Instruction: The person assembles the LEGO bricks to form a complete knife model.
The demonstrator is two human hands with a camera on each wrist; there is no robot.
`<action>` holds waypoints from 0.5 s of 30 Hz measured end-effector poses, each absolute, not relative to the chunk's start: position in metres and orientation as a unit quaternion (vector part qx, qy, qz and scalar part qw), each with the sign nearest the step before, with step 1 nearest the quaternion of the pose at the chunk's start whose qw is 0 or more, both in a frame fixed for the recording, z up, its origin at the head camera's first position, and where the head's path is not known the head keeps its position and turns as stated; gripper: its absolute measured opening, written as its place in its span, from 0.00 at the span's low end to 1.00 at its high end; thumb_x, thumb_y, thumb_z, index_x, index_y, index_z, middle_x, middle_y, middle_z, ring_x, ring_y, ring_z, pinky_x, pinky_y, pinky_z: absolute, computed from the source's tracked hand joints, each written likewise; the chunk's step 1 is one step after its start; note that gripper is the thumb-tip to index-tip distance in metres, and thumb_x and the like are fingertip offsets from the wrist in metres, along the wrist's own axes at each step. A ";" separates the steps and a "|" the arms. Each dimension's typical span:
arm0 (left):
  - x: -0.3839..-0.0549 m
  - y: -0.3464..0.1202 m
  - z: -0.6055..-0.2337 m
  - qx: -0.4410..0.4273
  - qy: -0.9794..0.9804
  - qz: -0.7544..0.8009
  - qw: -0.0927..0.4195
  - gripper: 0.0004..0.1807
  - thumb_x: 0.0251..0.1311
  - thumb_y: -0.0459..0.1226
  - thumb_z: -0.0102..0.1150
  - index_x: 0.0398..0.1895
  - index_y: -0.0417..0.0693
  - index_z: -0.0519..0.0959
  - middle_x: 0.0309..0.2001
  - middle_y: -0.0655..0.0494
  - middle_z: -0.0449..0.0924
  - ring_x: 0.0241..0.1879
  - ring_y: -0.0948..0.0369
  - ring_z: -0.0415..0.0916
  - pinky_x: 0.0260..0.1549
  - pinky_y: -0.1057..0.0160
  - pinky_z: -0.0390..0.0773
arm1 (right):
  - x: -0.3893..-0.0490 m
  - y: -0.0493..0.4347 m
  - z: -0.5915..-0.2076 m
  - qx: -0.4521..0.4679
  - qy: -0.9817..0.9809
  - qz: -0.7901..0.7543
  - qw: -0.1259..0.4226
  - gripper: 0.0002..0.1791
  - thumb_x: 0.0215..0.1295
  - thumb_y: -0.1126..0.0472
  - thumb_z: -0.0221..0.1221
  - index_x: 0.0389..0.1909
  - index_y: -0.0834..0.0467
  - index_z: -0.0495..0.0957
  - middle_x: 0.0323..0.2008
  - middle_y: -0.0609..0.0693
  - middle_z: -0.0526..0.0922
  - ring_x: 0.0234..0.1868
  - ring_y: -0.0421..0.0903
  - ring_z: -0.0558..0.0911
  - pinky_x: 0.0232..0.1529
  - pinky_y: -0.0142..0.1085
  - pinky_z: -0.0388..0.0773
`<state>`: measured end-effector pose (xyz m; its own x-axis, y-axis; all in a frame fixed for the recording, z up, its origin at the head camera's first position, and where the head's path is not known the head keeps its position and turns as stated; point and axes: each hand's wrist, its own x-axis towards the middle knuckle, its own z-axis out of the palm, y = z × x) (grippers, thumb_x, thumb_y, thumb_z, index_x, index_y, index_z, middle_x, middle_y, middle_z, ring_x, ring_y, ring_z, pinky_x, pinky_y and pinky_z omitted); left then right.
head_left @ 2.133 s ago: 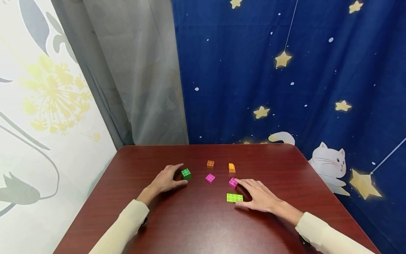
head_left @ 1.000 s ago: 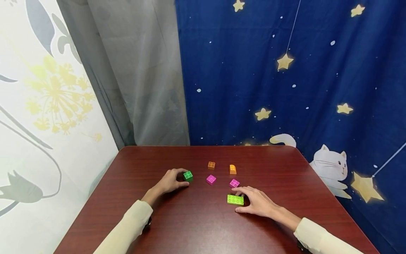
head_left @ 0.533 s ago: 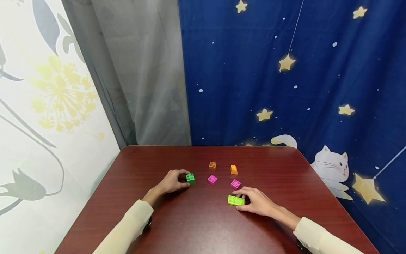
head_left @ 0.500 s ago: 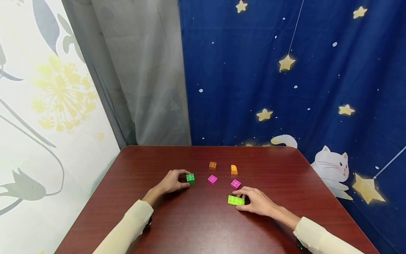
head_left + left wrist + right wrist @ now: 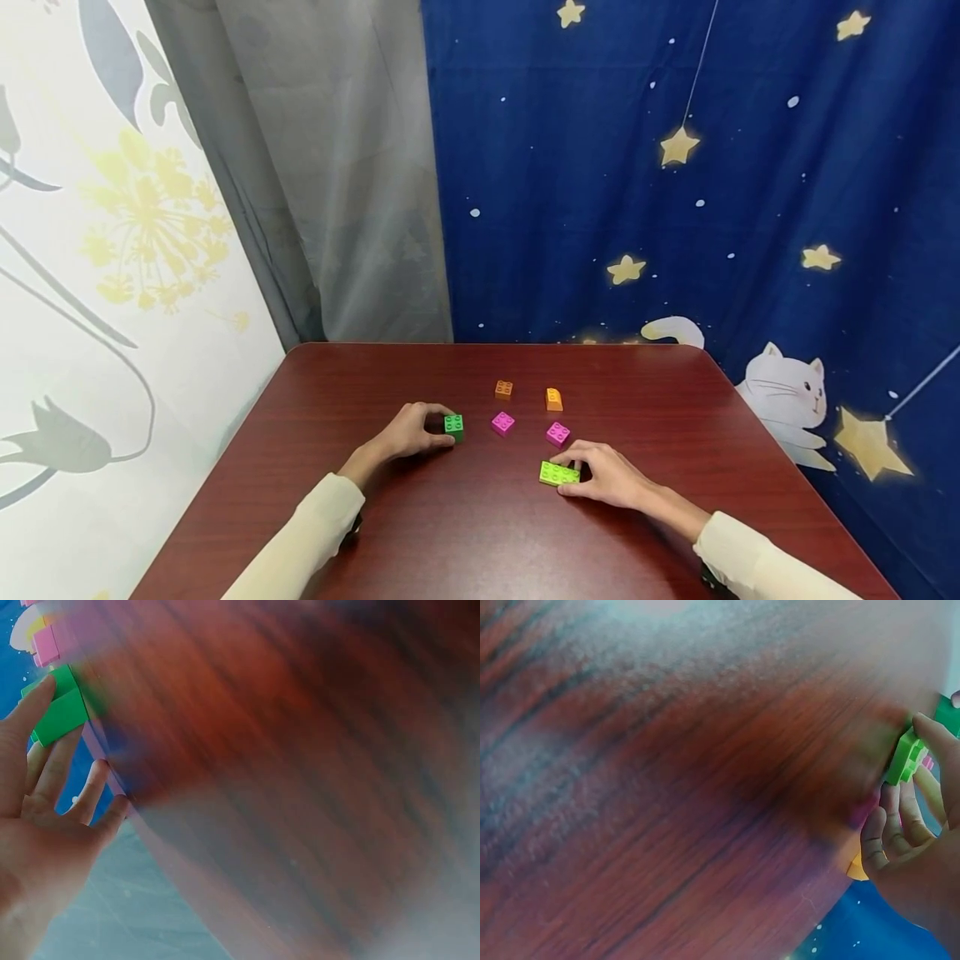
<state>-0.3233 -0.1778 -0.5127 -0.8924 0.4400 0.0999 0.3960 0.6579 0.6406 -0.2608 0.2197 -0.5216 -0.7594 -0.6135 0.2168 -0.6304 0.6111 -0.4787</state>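
My left hand (image 5: 408, 429) pinches a green toy building brick (image 5: 453, 427) between thumb and fingers, left of the table's middle. The left wrist view shows the thumb against one side of this green brick (image 5: 61, 709) and the lower fingers spread below it. On the right, my right hand (image 5: 606, 473) holds a flat lime-green eight-stud brick (image 5: 558, 473) by its right end, thumb on the near side and fingers on the far side. In the right wrist view the lime-green brick (image 5: 904, 757) shows its studs facing away from the table.
Two pink bricks (image 5: 503, 423) lie between and beyond the hands, the right one (image 5: 557, 433) close to my right fingertips. Farther back are an orange-brown brick (image 5: 504, 389) and a yellow-orange curved brick (image 5: 553, 399). Curtains hang behind the dark red wooden table (image 5: 465, 533).
My left fingers have come in round the green brick, which has turned and shifted slightly right. My right hand has drawn back from the pink brick and taken hold of the lime-green one.
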 end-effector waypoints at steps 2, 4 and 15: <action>-0.323 -0.178 -0.513 0.233 0.909 0.344 0.031 0.22 0.58 0.44 0.78 0.56 0.53 0.85 0.46 0.59 0.85 0.45 0.62 0.80 0.49 0.55 0.82 | -0.261 0.220 -0.520 0.348 -0.897 0.273 0.014 0.19 0.61 0.51 0.75 0.52 0.50 0.87 0.40 0.41 0.83 0.36 0.37 0.78 0.34 0.29 0.75; -0.322 -0.177 -0.513 0.236 0.907 0.347 0.031 0.22 0.58 0.44 0.78 0.55 0.53 0.85 0.47 0.59 0.85 0.45 0.62 0.80 0.49 0.55 0.82 | -0.261 0.219 -0.517 0.346 -0.897 0.276 0.011 0.19 0.61 0.51 0.75 0.52 0.50 0.87 0.42 0.41 0.84 0.36 0.36 0.78 0.35 0.29 0.76; -0.316 -0.174 -0.514 0.253 0.901 0.351 0.038 0.20 0.58 0.44 0.78 0.53 0.53 0.86 0.48 0.58 0.86 0.50 0.60 0.81 0.53 0.52 0.81 | -0.269 0.208 -0.505 0.365 -0.881 0.301 0.018 0.19 0.61 0.54 0.75 0.52 0.54 0.87 0.43 0.44 0.84 0.36 0.40 0.78 0.34 0.30 0.78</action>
<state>-0.3161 -0.1740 -0.5143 -0.8692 0.4821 0.1097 0.4294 0.6260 0.6510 -0.2686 0.2082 -0.5046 -0.7325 -0.6328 0.2511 -0.6540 0.5515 -0.5179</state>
